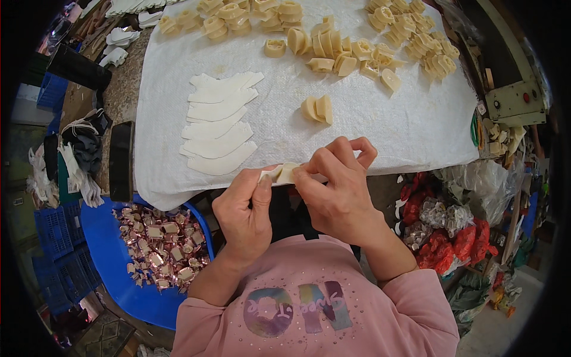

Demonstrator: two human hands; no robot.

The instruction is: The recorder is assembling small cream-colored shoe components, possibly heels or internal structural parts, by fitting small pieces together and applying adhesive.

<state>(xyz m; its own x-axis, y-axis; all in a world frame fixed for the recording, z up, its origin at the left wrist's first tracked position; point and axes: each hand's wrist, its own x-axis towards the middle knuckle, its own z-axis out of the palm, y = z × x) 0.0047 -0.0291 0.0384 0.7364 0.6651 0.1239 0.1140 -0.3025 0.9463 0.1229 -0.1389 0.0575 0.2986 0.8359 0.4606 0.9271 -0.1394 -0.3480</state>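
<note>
Close to my body, at the table's front edge, my left hand [242, 205] and my right hand [340, 187] pinch a small cream-white piece [288, 173] between thumbs and fingers. It looks like a thin white cover piece bent around a shoe heel, though my fingers hide much of it. Beyond my left hand, several similar flat white cover pieces [219, 146] lie overlapping in a column. Past my right hand stands a small pair of beige shoe heels [317, 109], set against each other. More beige heels [330, 46] are spread and stacked toward the far side.
A white woven sheet [160, 119] covers the table. At the left edge lies a dark phone [121, 160]. Below it, a blue tub [107, 250] holds many shiny pinkish heel-shaped pieces [163, 247]. Red plastic bags [440, 247] and clear wrapping sit low on the right.
</note>
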